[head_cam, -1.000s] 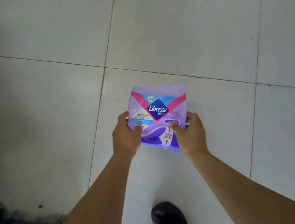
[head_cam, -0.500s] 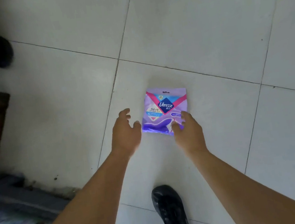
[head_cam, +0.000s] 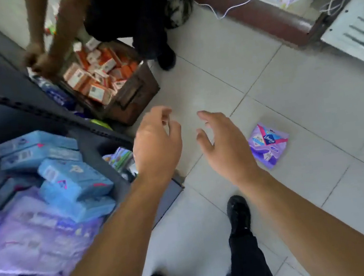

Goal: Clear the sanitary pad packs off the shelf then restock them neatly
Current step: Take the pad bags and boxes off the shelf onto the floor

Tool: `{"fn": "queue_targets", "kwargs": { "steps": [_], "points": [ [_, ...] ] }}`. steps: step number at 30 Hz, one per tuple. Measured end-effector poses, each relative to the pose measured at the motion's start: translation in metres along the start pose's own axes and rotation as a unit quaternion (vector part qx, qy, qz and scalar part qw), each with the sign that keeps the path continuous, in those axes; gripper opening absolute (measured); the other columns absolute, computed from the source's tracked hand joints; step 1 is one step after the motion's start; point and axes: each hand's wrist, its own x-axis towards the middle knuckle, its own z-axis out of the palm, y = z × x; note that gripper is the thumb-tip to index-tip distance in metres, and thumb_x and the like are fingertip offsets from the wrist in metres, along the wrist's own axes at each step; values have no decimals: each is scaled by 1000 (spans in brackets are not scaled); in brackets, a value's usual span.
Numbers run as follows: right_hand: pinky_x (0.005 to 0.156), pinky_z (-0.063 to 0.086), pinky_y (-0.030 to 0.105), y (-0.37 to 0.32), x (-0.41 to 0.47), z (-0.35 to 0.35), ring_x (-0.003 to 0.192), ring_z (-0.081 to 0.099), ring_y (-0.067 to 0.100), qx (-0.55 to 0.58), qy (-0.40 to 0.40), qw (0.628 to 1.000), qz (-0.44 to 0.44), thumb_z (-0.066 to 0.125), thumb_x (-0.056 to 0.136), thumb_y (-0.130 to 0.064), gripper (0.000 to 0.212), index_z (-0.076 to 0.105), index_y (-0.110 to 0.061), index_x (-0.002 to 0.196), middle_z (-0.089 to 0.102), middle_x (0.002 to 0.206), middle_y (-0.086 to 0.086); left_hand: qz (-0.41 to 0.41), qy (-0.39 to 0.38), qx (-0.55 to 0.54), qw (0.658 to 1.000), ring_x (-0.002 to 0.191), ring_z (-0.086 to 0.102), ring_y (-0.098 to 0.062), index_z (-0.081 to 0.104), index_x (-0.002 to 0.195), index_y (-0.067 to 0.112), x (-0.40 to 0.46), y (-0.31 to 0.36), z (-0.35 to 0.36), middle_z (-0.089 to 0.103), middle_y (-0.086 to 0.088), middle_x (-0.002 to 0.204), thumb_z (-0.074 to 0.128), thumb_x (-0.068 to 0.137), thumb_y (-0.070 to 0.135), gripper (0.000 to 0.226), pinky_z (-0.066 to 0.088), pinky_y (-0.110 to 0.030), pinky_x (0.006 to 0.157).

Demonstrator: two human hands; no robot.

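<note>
A purple Libresse pad pack (head_cam: 268, 145) lies flat on the white tiled floor (head_cam: 300, 102), just right of my right hand (head_cam: 222, 146). That hand hovers above the floor with relaxed fingers and holds nothing. My left hand (head_cam: 156, 146) hangs beside it, fingers loosely curled, empty too. On the dark shelf (head_cam: 98, 149) at the left sit several blue pad packs (head_cam: 64, 175) and purple pad packs (head_cam: 33, 238), blurred and piled unevenly.
Another person (head_cam: 131, 16) stands at the back, hands at the shelf upright. A brown box (head_cam: 132, 93) of orange cartons sits on the floor by the shelf. A counter with cables (head_cam: 251, 8) runs along the back right. My black shoes (head_cam: 238, 211) are below.
Both hands have let go of the purple pack and lifted off it; it now lies on the floor. The view has swung up and left toward the shelf.
</note>
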Motion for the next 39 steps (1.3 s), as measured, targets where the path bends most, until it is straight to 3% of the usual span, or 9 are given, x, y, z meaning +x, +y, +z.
{"fn": "queue_targets", "kwargs": {
  "steps": [4,7,14,18,25,29,32,35,39],
  "points": [
    [93,45,29,-107,-44,26,112,57,19,-3,-1,995,-103,51,94,-23,41,53,-13,133,60,121,3,12,63,-41,997,86,62,-10,63,110,21,-46,-41,-107,67,6,98,53,91,21,21,50,-29,80],
    [90,42,20,-177,-79,49,111,57,15,4,-1,988,-156,53,95,-21,37,54,-12,131,61,120,1,18,102,-60,993,84,61,-5,63,107,20,-79,-75,-174,67,10,96,54,91,19,19,45,-12,74],
    [86,49,38,-284,-120,121,108,57,24,16,-97,964,-245,54,92,-24,38,55,-11,127,60,121,6,-79,177,-46,980,79,57,-2,63,106,22,-139,-166,-271,63,16,91,55,91,16,18,37,-2,69],
    [91,44,35,-311,-117,169,111,55,27,37,-144,948,-281,56,89,-24,39,56,-11,126,60,121,8,-162,223,-18,961,79,57,-5,63,108,20,-165,-217,-291,63,13,92,56,92,17,19,35,-3,65],
    [106,33,38,-337,-82,231,132,41,34,-4,-175,973,-147,55,94,-44,68,31,-9,147,44,144,16,-291,232,-20,928,106,61,-26,58,120,15,-183,-279,-295,66,-6,115,54,94,23,27,44,-30,83],
    [97,42,37,-339,-79,248,127,48,33,-13,-189,978,-83,56,92,-49,71,30,-9,145,50,139,14,-326,195,-72,922,76,47,-25,55,98,8,-173,-283,-290,59,-5,80,48,95,23,17,28,-30,62],
    [78,42,25,-335,-78,248,111,59,23,57,-186,981,-21,67,88,-38,55,48,-10,131,61,125,6,-299,207,-138,921,62,44,-18,51,85,12,-167,-278,-289,49,7,63,49,92,22,12,29,-23,50],
    [62,42,23,-324,-80,234,89,65,16,135,-199,971,8,68,87,-30,26,66,-14,107,69,101,0,-285,253,-198,903,70,52,-18,57,101,9,-165,-268,-291,54,0,75,53,90,24,19,43,-32,62],
    [76,56,38,-298,-93,198,85,69,20,241,-185,952,51,67,83,-30,16,70,-17,93,73,90,-1,-237,288,-264,889,86,62,-14,57,102,22,-169,-236,-293,65,4,99,57,90,13,15,51,-31,77]
  ]
}}
